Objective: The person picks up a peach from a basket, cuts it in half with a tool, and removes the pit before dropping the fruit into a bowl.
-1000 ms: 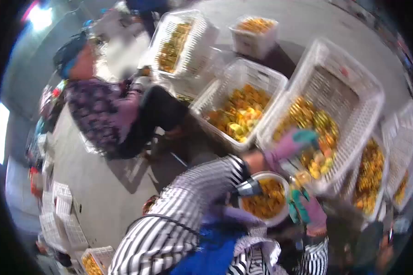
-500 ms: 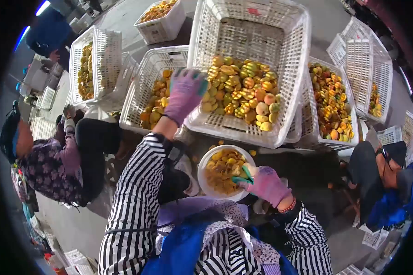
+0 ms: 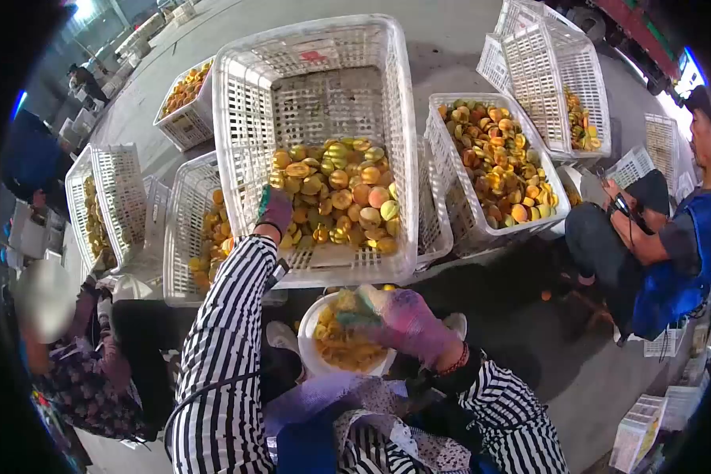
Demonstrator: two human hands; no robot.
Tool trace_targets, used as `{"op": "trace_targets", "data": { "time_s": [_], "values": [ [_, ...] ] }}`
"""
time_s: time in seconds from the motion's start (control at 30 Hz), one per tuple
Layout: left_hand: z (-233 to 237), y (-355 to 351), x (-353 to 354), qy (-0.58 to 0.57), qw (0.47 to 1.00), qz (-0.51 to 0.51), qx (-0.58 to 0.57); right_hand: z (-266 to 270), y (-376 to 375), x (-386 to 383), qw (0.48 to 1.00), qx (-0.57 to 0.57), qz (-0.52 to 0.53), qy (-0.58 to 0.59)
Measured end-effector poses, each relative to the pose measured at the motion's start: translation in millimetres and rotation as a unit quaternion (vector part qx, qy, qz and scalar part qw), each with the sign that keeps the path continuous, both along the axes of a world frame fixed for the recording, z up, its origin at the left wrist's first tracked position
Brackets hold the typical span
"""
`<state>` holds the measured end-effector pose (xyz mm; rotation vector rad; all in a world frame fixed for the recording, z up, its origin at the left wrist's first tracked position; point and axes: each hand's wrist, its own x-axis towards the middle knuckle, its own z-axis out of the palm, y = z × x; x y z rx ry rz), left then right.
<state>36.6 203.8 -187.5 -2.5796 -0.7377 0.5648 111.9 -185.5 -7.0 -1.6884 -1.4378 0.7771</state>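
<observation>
My left hand (image 3: 275, 212), in a pink-purple glove with green on the fingers, is at the left side of the yellow-orange peaches (image 3: 340, 186) in a large tilted white crate (image 3: 316, 272). Its fingers look bent in; whatever they hold is hidden. Many of the fruits look cut or split. Below the crate, my right hand (image 3: 415, 320), gloved in pink-purple, is over the right side of a round white bucket (image 3: 308, 347). Motion smears its fingers and anything in them. Yellow, wet-looking fruit pieces (image 3: 344, 340) fill the bucket.
More white crates of fruit flank the big one, a left crate (image 3: 183, 245) and a right crate (image 3: 502, 166). Stacked crates (image 3: 541, 79) stand farther back. One person (image 3: 95, 371) sits at the left, another person (image 3: 663, 237) at the right.
The view has turned, so the crates appear farther left. My left hand has gone from the crate's left rim in among the peaches. My right hand has shifted over the bucket and is blurred.
</observation>
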Motion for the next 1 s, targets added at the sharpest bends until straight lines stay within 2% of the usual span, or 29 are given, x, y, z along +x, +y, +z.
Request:
{"op": "trace_targets", "data": {
  "time_s": [0.03, 0.07, 0.1, 0.13, 0.17, 0.2, 0.23, 0.3, 0.33, 0.37, 0.4, 0.43, 0.47, 0.5, 0.57, 0.6, 0.63, 0.7, 0.73, 0.8, 0.83, 0.9, 0.93, 0.97, 1.0],
  "values": [
    [-40, 31, -15, -0.027, 0.991, -0.080, 0.104, 1, 1, -1, 1.000, 0.019, -0.011, 0.021],
    [-35, 33, -19, -0.054, 0.964, -0.158, 0.208, -1, 2, -3, 0.999, 0.023, -0.013, 0.020],
    [-34, 31, -17, -0.057, 0.963, -0.158, 0.213, -4, 2, -5, 0.997, 0.073, -0.039, 0.002],
    [10, -1, -7, 0.047, 0.976, -0.133, 0.163, -4, 2, -7, 0.990, 0.122, -0.064, -0.016],
    [40, -21, -2, 0.150, 0.977, -0.105, 0.110, 4, 3, -7, 0.990, 0.125, -0.064, -0.018],
    [22, -12, -3, 0.088, 0.988, -0.061, 0.107, 19, 4, -5, 0.996, 0.065, -0.054, -0.024],
    [28, -14, -3, 0.088, 0.988, -0.058, 0.109, 28, 7, -3, 0.999, 0.004, -0.042, -0.031],
    [49, -30, 0, 0.104, 0.991, -0.071, 0.043, 30, 8, 1, 0.998, 0.003, -0.058, -0.038],
    [74, -47, -4, 0.031, 0.996, -0.074, 0.035, 31, 8, 1, 0.996, 0.000, -0.077, -0.044],
    [71, -41, -8, 0.038, 0.996, -0.071, 0.034, 26, 10, 1, 0.993, 0.040, -0.103, -0.044],
    [68, -30, -9, -0.197, 0.952, -0.002, -0.236, 21, 13, 0, 0.989, 0.057, -0.123, -0.065],
    [64, -25, -16, -0.409, 0.779, 0.071, -0.470, 18, 15, -1, 0.983, 0.072, -0.143, -0.086],
    [92, -59, -26, -0.512, 0.642, 0.033, -0.570, 21, 17, 0, 0.987, 0.059, -0.138, -0.052],
    [132, -104, -30, -0.597, 0.478, -0.010, -0.644, 20, 19, -1, 0.988, 0.059, -0.135, -0.048],
    [161, -134, -34, -0.554, 0.213, 0.182, -0.784, 17, 26, -5, 0.985, 0.096, -0.142, -0.026],
    [181, -156, -34, -0.536, 0.141, 0.213, -0.805, 7, 29, -6, 0.983, 0.097, -0.142, -0.056],
    [192, -174, -32, -0.550, 0.100, 0.232, -0.796, 4, 32, -9, 0.984, 0.093, -0.141, -0.058],
    [194, -191, -28, -0.571, 0.066, 0.257, -0.777, 0, 39, -15, 0.971, 0.124, -0.167, -0.114],
    [189, -196, -28, -0.571, 0.059, 0.259, -0.777, 7, 40, -17, 0.983, 0.072, -0.157, -0.056],
    [181, -203, -29, -0.638, 0.260, 0.127, -0.714, 4, 43, -21, 0.978, 0.088, -0.165, -0.092],
    [184, -205, -30, -0.639, 0.259, 0.128, -0.713, 2, 46, -22, 0.970, 0.109, -0.176, -0.126],
    [193, -206, -33, -0.612, 0.362, 0.111, -0.694, 5, 51, -23, 0.974, 0.100, -0.170, -0.113],
    [196, -205, -34, -0.625, 0.470, 0.044, -0.621, 6, 54, -25, 0.977, 0.090, -0.164, -0.099],
    [198, -205, -35, -0.626, 0.469, 0.046, -0.621, 4, 56, -26, 0.978, 0.087, -0.162, -0.098],
    [201, -207, -36, -0.622, 0.421, 0.093, -0.654, 2, 58, -27, 0.975, 0.102, -0.164, -0.112]
  ]
}}
